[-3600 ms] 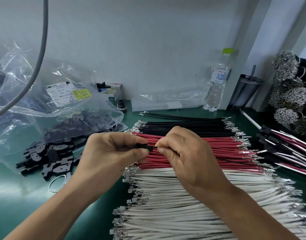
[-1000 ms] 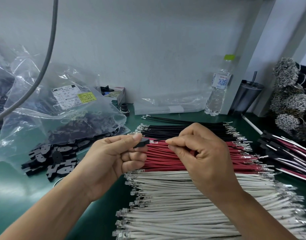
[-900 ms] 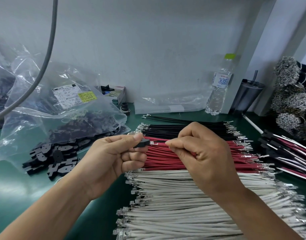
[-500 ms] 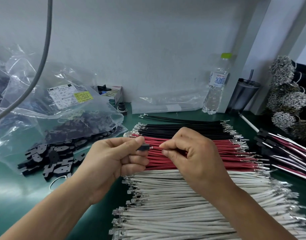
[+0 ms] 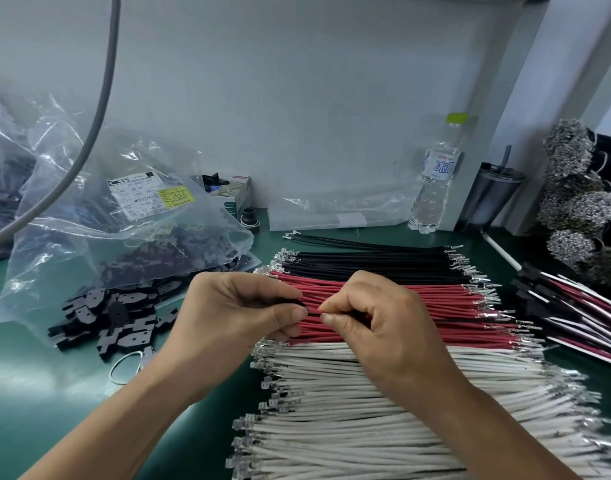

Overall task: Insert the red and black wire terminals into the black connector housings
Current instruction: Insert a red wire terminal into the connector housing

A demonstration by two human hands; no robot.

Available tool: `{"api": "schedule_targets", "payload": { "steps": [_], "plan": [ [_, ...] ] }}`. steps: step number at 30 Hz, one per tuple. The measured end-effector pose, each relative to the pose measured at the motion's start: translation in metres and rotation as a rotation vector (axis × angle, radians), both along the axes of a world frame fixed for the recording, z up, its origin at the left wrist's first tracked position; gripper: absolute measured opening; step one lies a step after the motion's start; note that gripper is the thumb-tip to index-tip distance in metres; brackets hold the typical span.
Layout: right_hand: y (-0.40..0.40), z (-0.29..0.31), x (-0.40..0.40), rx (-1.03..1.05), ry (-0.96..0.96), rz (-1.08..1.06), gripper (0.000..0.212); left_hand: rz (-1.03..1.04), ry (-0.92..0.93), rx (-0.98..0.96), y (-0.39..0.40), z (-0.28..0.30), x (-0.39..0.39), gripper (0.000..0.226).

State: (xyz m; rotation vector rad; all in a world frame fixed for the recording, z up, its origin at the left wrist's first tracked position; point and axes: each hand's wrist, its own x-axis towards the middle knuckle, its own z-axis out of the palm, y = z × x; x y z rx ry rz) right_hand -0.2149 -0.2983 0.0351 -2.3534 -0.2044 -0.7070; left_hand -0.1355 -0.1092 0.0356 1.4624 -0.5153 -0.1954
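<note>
Closer together now, left hand (image 5: 240, 315) fingers pinch connector housing (image 5: 290, 302); right hand (image 5: 383, 327) fingers pinch wire.

Two hands (image 5: 331, 317), one bottle (image 5: 435, 181), one tumbler (image 5: 487, 195)

Over the red wires (image 5: 418, 306) I see my left hand (image 5: 234, 317) pinching a black housing (image 5: 293, 302), right hand (image 5: 376, 323) pinching a wire.

A black connector housing (image 5: 292, 302) is almost wholly hidden inside the left hand (image 5: 234, 317); only a dark sliver shows between thumb and fingers (image 5: 290, 315). The wire pinched by the right hand (image 5: 383, 327) is covered by its fingertips. White wires (image 5: 401, 410) run off the bottom edge. The bag label (image 5: 148, 195) print is too small to read.
</note>
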Motion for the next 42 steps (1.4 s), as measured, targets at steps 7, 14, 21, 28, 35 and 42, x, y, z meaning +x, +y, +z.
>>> {"api": "schedule_targets", "payload": {
  "steps": [7,14,21,28,35,42],
  "plan": [
    [-0.012,0.026,-0.005,-0.334,-0.087,-0.177,0.006,0.064,-0.064,0.007,-0.007,-0.002,0.002,0.021],
    [0.013,0.012,-0.023,-0.434,0.278,0.081,0.021,0.107,-0.112,0.010,-0.005,-0.006,0.008,0.018],
    [0.014,0.005,-0.023,-0.411,0.284,0.081,0.018,0.114,-0.054,0.032,-0.001,-0.010,0.014,0.026],
    [0.013,0.007,-0.026,-0.236,0.217,0.078,0.010,0.095,-0.005,-0.012,0.000,-0.005,0.011,0.026],
    [0.004,0.010,-0.021,0.037,-0.096,-0.078,0.010,0.064,0.071,-0.019,0.003,0.004,0.007,0.028],
    [0.004,0.004,-0.019,-0.024,-0.139,-0.165,0.006,-0.005,0.087,-0.047,0.001,0.009,0.002,0.028]
  ]
}}
